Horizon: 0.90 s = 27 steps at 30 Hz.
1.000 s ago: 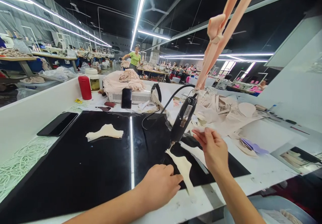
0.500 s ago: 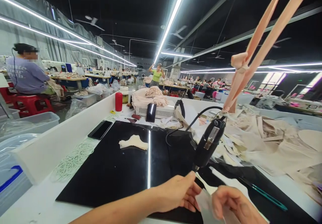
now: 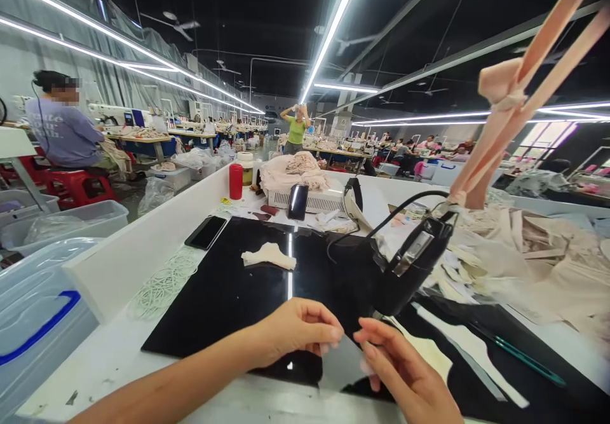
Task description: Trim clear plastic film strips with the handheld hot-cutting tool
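A thin, translucent greyish sheet (image 3: 339, 365) spans the gap between my two hands, low over the front of the black mat. My left hand (image 3: 305, 330) pinches its left side between thumb and fingers. On the other side, my right hand (image 3: 398, 363) has its fingers closed at the sheet's right edge, partly seen through it. Just behind my right hand lies a cream cut piece (image 3: 426, 348), its near end partly hidden. Above it a black corded hand tool (image 3: 412, 265) hangs from knotted pink fabric straps (image 3: 500, 100), its tip close to the cream piece.
The black mat (image 3: 214, 297) bears another cream piece (image 3: 269, 257). A phone (image 3: 206, 232) and tangled pale green cord (image 3: 164, 282) lie left. Right are a white strip (image 3: 476, 348), a teal-handled tool (image 3: 528, 360) and heaped beige fabric (image 3: 548, 259). Co-workers are farther off.
My left hand has moved left, away from the tool's tip and the cream piece. My right hand has shifted left and up. The translucent sheet now lies between both hands; the view has shifted.
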{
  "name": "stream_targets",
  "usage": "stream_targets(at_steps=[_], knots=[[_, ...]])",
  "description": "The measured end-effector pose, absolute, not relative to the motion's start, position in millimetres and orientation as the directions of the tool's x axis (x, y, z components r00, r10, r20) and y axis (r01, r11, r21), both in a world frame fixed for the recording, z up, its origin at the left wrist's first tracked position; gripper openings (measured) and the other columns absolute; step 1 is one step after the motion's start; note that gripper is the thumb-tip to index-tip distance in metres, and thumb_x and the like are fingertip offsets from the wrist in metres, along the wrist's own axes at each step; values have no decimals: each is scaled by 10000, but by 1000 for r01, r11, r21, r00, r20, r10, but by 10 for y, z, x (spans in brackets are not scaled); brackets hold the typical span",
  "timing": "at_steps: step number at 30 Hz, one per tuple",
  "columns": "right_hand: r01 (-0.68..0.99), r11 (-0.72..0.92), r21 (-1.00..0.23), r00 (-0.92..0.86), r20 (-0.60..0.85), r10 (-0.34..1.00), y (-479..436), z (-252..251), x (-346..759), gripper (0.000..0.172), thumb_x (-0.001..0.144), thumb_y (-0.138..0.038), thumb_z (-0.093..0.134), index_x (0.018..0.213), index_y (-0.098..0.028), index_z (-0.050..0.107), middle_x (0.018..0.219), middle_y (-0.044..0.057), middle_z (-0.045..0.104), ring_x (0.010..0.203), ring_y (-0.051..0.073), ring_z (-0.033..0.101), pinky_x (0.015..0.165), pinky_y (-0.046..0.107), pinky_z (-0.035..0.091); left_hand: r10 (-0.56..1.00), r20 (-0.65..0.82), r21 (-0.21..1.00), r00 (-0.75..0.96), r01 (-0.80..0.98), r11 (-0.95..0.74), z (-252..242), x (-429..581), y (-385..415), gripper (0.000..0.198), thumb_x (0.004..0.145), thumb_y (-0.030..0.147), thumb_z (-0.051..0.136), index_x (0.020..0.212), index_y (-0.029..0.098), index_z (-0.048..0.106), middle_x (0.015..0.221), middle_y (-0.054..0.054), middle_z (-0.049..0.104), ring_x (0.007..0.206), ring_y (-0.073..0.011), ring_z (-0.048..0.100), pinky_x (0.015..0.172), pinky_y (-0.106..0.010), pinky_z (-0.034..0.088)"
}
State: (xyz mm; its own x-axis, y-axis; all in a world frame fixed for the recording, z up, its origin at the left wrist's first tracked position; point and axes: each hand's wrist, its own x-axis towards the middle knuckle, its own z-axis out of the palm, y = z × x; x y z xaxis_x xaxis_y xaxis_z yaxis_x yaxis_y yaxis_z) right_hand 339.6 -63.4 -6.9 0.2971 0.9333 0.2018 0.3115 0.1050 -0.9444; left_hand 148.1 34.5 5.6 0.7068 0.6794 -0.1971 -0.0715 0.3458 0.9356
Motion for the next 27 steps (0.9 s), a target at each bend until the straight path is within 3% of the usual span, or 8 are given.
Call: stream_targets(at_steps=[6,11,19,27], knots=[[376,-11,-927,224,79,971,-583,-115,3376,472,832,-678,681,989,-247,793,712,32,704,651,201,669,624,266,587,745,-192,960,639,-35,278,63,1176,438,421,666,447,915,865,129,723,773,2,672,662,-87,544,727,-274,431],[333,-45,-942,203,25,979,-516,-125,3310,474,790,-694,702,836,-229,780,739,41,723,645,200,662,629,271,587,778,-196,974,596,27,225,58,1027,464,364,714,429,852,881,131,726,810,-12,690,699,-105,551,725,-277,434],[309,-24,-951,178,33,984,-442,-183,3184,438,811,-665,681,773,-233,743,666,22,666,609,183,623,598,253,547,834,-183,982,520,126,137,32,902,524,214,730,327,734,840,147,695,791,1,657,693,-110,529,608,-244,360],[310,-3,-951,136,41,990,-432,-182,3111,364,815,-603,668,753,-248,721,664,-8,586,641,172,541,608,239,472,856,-238,964,459,222,149,66,827,564,200,733,323,707,854,164,688,681,53,552,600,-75,415,557,-218,267]])
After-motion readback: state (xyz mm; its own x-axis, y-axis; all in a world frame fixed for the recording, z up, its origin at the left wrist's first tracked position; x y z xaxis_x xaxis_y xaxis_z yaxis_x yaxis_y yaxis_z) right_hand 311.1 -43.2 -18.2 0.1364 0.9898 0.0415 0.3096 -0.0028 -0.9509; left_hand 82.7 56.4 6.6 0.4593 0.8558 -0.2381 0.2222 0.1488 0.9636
